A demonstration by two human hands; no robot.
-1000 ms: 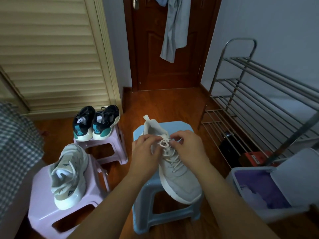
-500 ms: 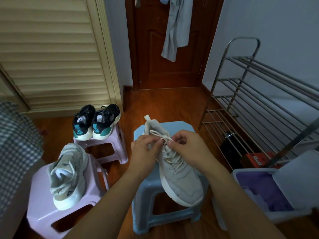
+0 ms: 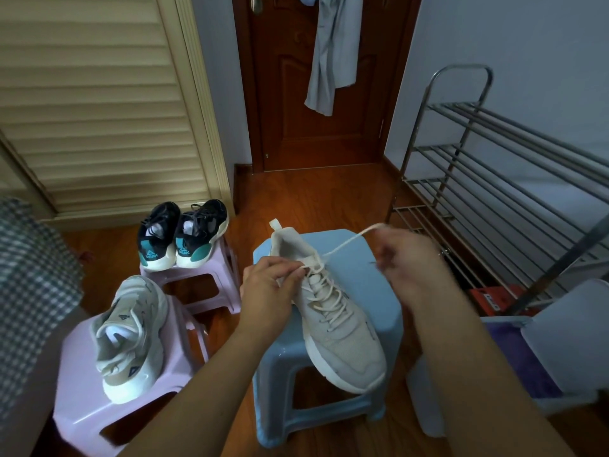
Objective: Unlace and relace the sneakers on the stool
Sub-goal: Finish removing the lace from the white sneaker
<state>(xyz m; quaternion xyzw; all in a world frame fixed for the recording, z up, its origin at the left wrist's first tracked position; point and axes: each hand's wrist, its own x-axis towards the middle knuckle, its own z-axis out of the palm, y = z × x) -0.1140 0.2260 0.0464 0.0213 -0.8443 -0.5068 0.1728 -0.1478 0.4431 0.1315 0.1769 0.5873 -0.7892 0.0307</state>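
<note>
Beige sneaker lying toe-toward-viewer on the blue stool, its lace being undone. Half a second ago both hands met over the knot at the top eyelets; now they are apart. The right hand, blurred by motion, has swung out to the right and pinches one lace end, which runs taut from the tongue up to its fingers. The left hand stays at the collar, fingers curled round the other strand and bracing the shoe. The bow seen earlier is gone, so the knot appears released and the unlacing stage seems just begun; the crossings below remain threaded.

The lace is a flat, pale woven cord. The upper is soft, matte fabric or suede over a thick, smooth white sole with a rounded toe. The stool is glossy moulded plastic with an octagonal top.

A second pale sneaker rests on the near pink stool; a black pair sits on the far pink stool. A bare steel rack stands to the right on the wooden floor.
</note>
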